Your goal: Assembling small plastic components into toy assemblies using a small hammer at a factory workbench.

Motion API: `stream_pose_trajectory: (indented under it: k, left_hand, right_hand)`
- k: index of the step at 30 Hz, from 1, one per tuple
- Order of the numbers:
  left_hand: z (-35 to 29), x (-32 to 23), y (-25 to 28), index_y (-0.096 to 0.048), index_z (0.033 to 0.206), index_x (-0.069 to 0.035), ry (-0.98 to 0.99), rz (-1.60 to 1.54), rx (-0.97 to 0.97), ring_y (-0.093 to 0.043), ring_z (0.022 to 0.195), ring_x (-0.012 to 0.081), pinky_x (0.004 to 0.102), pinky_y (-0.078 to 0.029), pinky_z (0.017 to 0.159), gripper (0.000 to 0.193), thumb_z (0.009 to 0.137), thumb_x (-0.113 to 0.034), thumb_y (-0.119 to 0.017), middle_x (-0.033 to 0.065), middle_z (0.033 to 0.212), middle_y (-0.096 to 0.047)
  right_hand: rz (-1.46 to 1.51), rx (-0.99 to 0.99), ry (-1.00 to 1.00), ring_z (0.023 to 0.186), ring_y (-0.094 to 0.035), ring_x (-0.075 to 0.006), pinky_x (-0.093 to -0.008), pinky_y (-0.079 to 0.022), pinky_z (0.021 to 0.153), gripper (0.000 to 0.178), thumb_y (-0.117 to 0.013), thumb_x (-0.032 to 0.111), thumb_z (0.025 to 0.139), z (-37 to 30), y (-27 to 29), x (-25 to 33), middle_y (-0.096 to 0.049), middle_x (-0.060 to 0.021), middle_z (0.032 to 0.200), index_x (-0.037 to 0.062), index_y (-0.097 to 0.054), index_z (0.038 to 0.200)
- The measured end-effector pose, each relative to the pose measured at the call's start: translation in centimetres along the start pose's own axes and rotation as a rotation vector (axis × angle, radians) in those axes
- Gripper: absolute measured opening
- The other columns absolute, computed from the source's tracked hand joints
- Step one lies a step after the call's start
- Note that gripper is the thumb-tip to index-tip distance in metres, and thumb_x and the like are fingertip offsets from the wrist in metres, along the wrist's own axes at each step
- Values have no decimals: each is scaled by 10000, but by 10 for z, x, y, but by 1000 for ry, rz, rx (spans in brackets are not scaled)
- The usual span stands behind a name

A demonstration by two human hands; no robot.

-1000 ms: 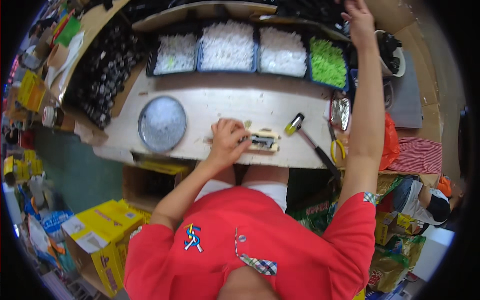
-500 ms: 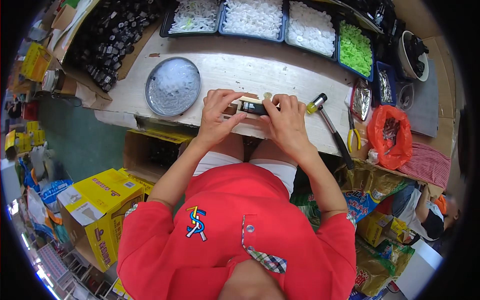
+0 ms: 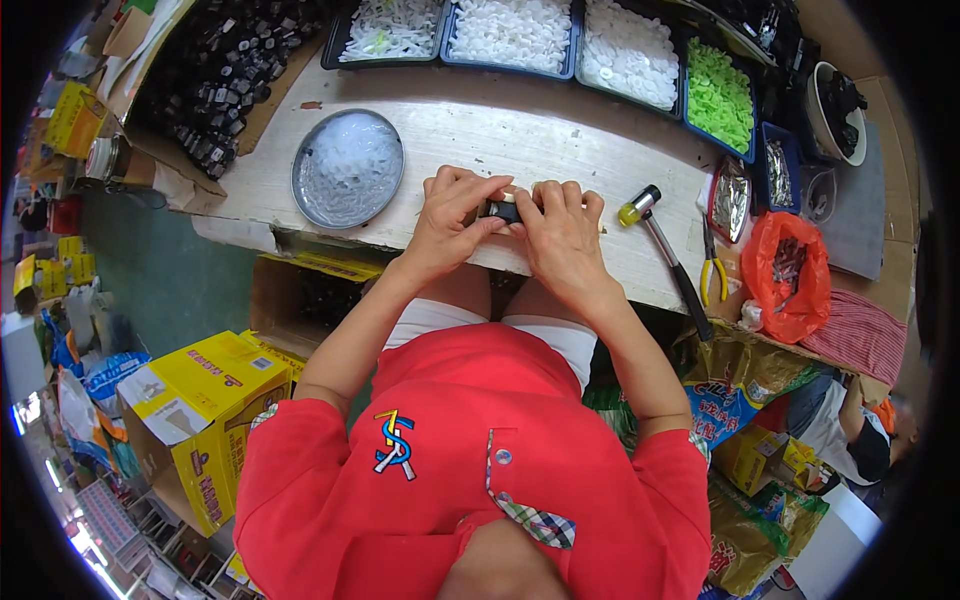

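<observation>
Just over the front edge of the workbench (image 3: 450, 125), both hands close on a small black block-shaped part (image 3: 503, 211) with a pale strip along its far side. My left hand (image 3: 447, 222) pinches its left end between thumb and fingers. The fingers of my right hand (image 3: 563, 232) are curled over its right end. Much of the part is hidden under my fingertips, so its exact kind does not show. To the right of my right hand lies a hammer (image 3: 678, 268) with a black and yellow head, its dark handle reaching past the bench edge.
A round metal dish (image 3: 300, 190) of clear, whitish bits stands left of my hands. Trays of white parts (image 3: 512, 35) and green parts (image 3: 718, 90) line the back. Yellow-handled pliers (image 3: 712, 278) and a red plastic bag (image 3: 765, 290) lie right. A carton of black parts (image 3: 215, 90) stands far left.
My hands have drawn closer together around the black part. The left thumb and fingers have closed onto its left end, and less of it shows. A small pale knob by my right fingers is now hidden.
</observation>
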State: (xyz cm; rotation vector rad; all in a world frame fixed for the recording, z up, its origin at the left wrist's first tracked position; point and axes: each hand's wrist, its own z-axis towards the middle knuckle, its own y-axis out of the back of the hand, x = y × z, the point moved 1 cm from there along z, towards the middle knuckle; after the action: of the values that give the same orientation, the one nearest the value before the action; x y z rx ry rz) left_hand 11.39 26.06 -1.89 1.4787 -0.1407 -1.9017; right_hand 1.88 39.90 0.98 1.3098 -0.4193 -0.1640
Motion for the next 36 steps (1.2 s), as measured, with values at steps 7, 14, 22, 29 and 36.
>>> stream_pose_trajectory:
  k: [7,14,22,29,36]
  left_hand:
    - [11,-6,7,-609,1095,-157,-136,150,171,-462,932,210,351,-289,806,434,669,-106,-673,12,988,-568]
    - [17,-13,-3,-614,1070,-221,-412,449,312,-440,915,229,377,-284,776,445,662,-46,-635,59,976,-511]
    - [29,-30,3,-592,1112,-222,-438,656,522,-447,897,233,381,-297,758,492,669,-9,-564,74,950,-498]
    - [32,-37,3,-604,1098,-187,-439,712,588,-471,921,241,400,-325,763,324,795,-128,-505,87,969,-516]
    - [36,-37,2,-628,1044,-145,-442,728,614,-486,947,244,376,-360,745,264,808,-153,-511,105,1058,-537]
  right_hand:
    - [145,-225,-115,920,-470,-256,-411,-320,776,305,-601,139,773,-23,18,-35,-512,-94,1013,97,-561,1073]
    - [-193,-141,-411,933,-471,-259,-400,-329,777,318,-610,123,771,-81,31,-88,-517,-82,987,83,-555,1082]
    - [256,-106,-412,781,-515,-365,-434,-413,656,152,-506,51,837,-80,23,-88,-497,-160,885,18,-518,985]
    - [233,-14,-223,674,-559,-378,-440,-443,555,196,-496,124,865,-71,49,-33,-577,-162,843,31,-482,1037]
    - [233,-147,-225,592,-559,-376,-473,-425,500,147,-491,154,867,-55,69,-16,-577,-180,769,45,-471,964]
